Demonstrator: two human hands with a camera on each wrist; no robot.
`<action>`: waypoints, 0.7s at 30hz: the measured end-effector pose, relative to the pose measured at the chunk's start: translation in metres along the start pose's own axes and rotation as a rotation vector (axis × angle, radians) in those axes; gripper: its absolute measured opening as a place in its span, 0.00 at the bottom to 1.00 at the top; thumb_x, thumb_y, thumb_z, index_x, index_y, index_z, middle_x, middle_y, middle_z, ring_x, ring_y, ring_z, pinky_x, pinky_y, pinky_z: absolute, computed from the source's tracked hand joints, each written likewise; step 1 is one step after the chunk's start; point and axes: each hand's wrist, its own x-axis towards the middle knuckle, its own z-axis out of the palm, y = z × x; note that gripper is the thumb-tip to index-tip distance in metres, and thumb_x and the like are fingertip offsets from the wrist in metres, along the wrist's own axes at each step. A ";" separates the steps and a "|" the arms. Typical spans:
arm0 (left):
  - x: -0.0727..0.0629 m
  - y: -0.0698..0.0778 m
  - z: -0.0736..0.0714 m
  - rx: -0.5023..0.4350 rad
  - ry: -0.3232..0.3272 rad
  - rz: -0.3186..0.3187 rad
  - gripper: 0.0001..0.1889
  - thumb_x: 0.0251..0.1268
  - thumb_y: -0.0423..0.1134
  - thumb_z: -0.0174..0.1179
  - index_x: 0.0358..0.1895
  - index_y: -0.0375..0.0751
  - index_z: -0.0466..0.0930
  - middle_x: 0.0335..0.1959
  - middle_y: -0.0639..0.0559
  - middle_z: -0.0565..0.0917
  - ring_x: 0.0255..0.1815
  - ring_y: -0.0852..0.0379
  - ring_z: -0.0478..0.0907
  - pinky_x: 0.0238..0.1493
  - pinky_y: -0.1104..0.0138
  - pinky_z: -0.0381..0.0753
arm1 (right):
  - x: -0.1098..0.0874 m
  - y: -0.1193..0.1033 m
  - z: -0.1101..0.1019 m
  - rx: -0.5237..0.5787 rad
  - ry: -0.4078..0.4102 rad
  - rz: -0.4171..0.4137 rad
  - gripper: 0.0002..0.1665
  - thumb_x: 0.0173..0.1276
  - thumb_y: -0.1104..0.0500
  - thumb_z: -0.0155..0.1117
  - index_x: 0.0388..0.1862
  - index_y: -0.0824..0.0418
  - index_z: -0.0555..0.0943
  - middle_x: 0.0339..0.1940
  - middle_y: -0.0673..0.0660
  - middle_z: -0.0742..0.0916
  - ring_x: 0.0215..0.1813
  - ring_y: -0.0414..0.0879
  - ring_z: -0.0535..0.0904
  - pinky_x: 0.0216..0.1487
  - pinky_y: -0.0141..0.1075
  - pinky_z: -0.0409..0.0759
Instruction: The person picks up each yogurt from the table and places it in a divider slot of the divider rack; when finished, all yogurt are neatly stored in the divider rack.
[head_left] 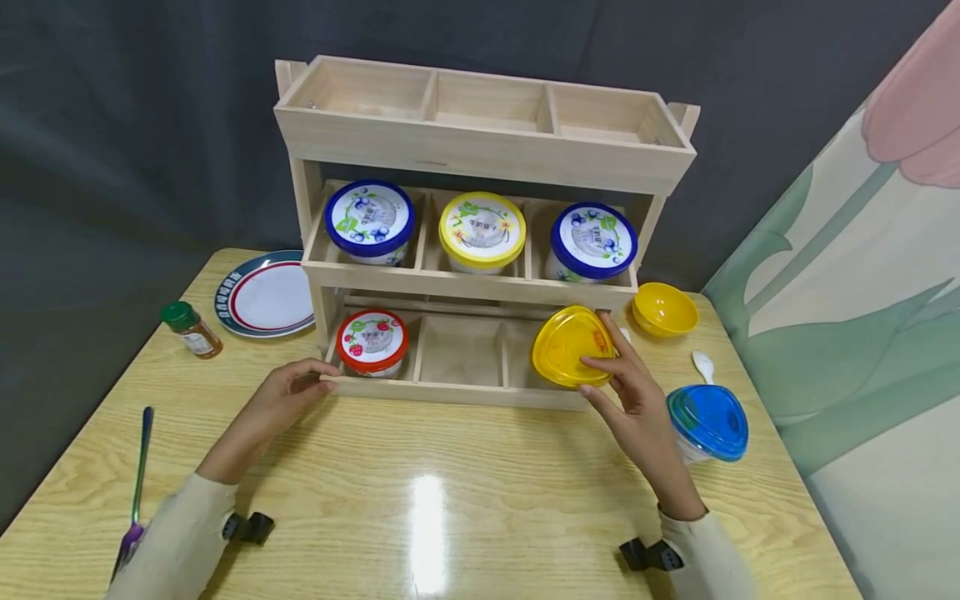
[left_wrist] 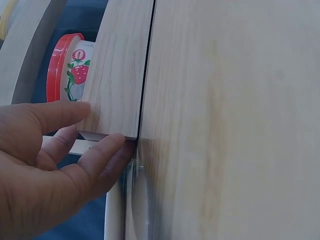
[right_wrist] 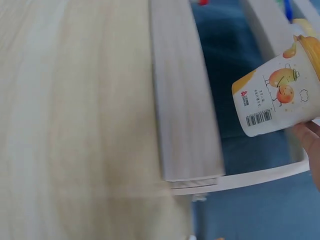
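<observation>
In the head view, my left hand (head_left: 283,398) holds the left front corner of the bottom tier of a three-tier wooden rack (head_left: 480,150). The left wrist view shows the fingertips on the end of the front board (left_wrist: 117,70). A red-lidded tub (head_left: 372,343) with strawberries printed on it stands in the bottom left compartment. My right hand (head_left: 637,408) grips a yellow-lidded tub (head_left: 566,350) over the bottom right compartment. In the right wrist view this tub (right_wrist: 270,95) is tilted, with orange fruit figures on its white side.
The middle tier holds two blue-lidded tubs (head_left: 370,218) and a yellow-lidded one (head_left: 482,229). Left of the rack are a plate (head_left: 266,296), a green-capped jar (head_left: 197,333) and a fork (head_left: 138,492). To its right are a yellow bowl (head_left: 663,310), a white spoon (head_left: 703,365) and a blue-lidded container (head_left: 708,421).
</observation>
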 end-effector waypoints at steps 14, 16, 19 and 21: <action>-0.001 0.000 0.000 -0.007 -0.005 0.020 0.16 0.87 0.35 0.56 0.66 0.29 0.79 0.71 0.32 0.75 0.67 0.41 0.76 0.55 0.72 0.79 | 0.002 0.027 0.012 0.001 0.000 0.122 0.17 0.76 0.79 0.63 0.62 0.76 0.81 0.89 0.64 0.62 0.85 0.70 0.57 0.67 0.28 0.76; -0.001 0.000 -0.001 -0.005 -0.005 0.020 0.16 0.87 0.35 0.56 0.66 0.29 0.79 0.71 0.32 0.75 0.67 0.41 0.76 0.55 0.72 0.79 | 0.003 0.032 0.013 0.001 -0.002 0.148 0.18 0.77 0.77 0.64 0.63 0.75 0.81 0.89 0.64 0.62 0.85 0.69 0.58 0.66 0.27 0.77; -0.001 0.001 -0.001 -0.008 -0.004 0.021 0.16 0.87 0.35 0.56 0.66 0.28 0.79 0.71 0.31 0.75 0.67 0.41 0.76 0.55 0.72 0.78 | 0.006 0.037 0.014 0.016 -0.005 0.193 0.18 0.79 0.74 0.64 0.64 0.74 0.81 0.89 0.63 0.63 0.86 0.67 0.59 0.64 0.26 0.79; -0.001 0.001 -0.001 -0.009 -0.003 0.023 0.16 0.87 0.35 0.56 0.66 0.28 0.79 0.71 0.31 0.75 0.67 0.41 0.76 0.55 0.72 0.79 | 0.009 0.039 0.015 0.016 -0.003 0.225 0.18 0.79 0.72 0.65 0.65 0.74 0.81 0.89 0.63 0.63 0.86 0.66 0.59 0.63 0.25 0.79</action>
